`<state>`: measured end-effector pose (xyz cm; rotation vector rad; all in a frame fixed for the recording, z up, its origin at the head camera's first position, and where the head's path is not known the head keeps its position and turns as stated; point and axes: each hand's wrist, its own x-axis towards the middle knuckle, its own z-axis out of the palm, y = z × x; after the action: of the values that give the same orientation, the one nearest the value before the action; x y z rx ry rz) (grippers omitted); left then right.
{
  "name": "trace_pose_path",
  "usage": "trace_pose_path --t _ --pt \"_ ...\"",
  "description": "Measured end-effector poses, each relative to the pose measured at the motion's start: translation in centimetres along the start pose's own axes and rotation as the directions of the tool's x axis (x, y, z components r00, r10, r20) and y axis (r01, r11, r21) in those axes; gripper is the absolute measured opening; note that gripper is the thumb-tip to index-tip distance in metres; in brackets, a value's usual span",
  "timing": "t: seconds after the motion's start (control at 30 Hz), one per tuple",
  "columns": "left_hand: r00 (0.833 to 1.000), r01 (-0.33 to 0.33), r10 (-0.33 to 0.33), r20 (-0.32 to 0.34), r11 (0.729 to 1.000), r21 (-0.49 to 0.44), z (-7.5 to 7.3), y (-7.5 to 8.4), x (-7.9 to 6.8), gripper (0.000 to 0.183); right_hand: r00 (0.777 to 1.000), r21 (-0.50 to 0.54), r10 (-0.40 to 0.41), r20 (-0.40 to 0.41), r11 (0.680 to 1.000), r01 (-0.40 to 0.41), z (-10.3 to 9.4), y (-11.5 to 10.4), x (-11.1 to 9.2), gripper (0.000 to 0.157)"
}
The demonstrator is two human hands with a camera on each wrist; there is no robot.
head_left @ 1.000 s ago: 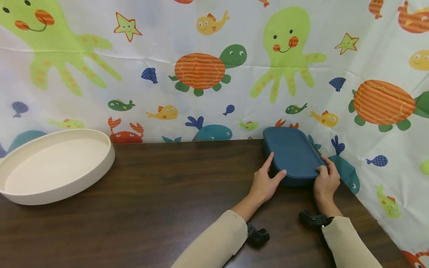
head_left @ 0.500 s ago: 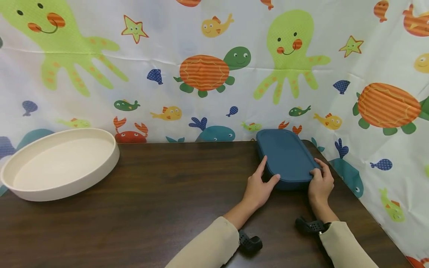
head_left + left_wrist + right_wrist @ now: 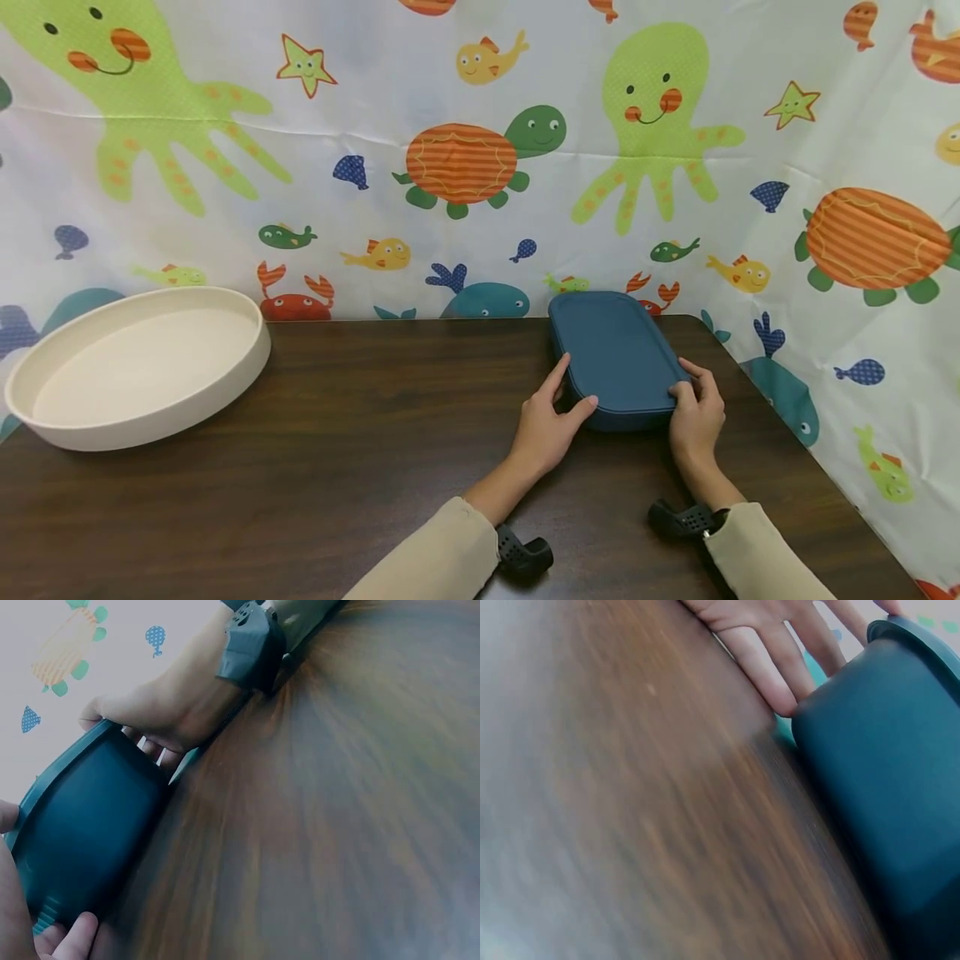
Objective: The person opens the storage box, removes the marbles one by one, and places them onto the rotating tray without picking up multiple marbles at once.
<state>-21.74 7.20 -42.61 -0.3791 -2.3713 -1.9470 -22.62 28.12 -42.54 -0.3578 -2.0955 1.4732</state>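
Between left hand [image 3: 542, 432] and right hand [image 3: 696, 419]: lidded blue box [image 3: 618, 352], contents hidden.

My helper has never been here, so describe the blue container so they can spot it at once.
Find the dark brown table before the sea-animal backdrop. Towards its far right corner, the left hand and right hand grip the blue container. Its flat top is a rounded rectangle, unlike the cream tray at the left, whose rim curves all the way round.
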Motion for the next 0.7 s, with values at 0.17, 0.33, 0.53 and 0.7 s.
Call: trace_pose_path --t 0.17,0.33,0.53,0.7 --pt "1.0 0.008 -0.008 0.0 1.0 -0.019 -0.9 -0.2 -0.3 0.071 1.0 0.006 -0.01 0.014 1.0 0.01 0.6 -0.2 -0.5 0.047" --pt "1.0 0.007 -0.007 0.001 1.0 -0.022 -1.9 -0.4 -0.6 0.071 0.999 0.01 -0.011 0.031 1.0 0.011 1.3 -0.5 -1.0 0.048" --pt "1.0 0.003 -0.003 0.001 1.0 -0.029 -3.5 -0.5 -1.2 0.071 0.996 0.011 -0.016 0.085 1.0 0.015 2.3 -1.1 -1.8 0.051" --pt "1.0 -0.013 0.013 0.006 0.999 -0.033 -4.7 -0.6 -1.6 0.071 0.993 0.005 -0.024 0.119 1.0 0.024 2.8 -1.5 -2.3 0.055"
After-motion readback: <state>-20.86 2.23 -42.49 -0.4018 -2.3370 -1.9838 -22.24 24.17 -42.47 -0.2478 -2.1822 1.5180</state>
